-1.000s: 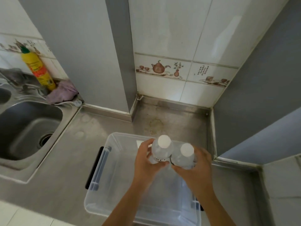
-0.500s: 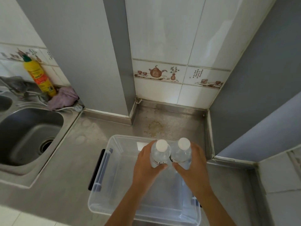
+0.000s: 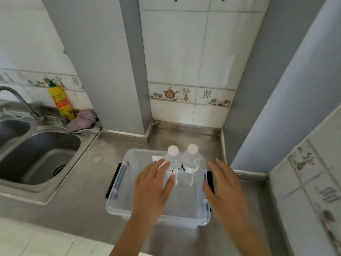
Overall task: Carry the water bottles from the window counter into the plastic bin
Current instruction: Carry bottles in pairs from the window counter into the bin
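A clear plastic bin (image 3: 129, 183) with black side handles sits on the stainless steel surface (image 3: 83, 196). Two water bottles (image 3: 182, 163) stand upright and side by side inside it, against its far wall. The left hand (image 3: 153, 185) is spread, fingers apart, its fingertips just beside the left bottle; contact cannot be told. The right hand (image 3: 226, 183) is spread over the bin's right rim, apart from the bottles and gripping nothing. To the left lie a steel sink (image 3: 35, 156) with a faucet (image 3: 20, 100), a yellow detergent bottle (image 3: 61, 102) and a pink cloth (image 3: 81, 120). The water bottles are transparent, with white caps and narrow label bands.
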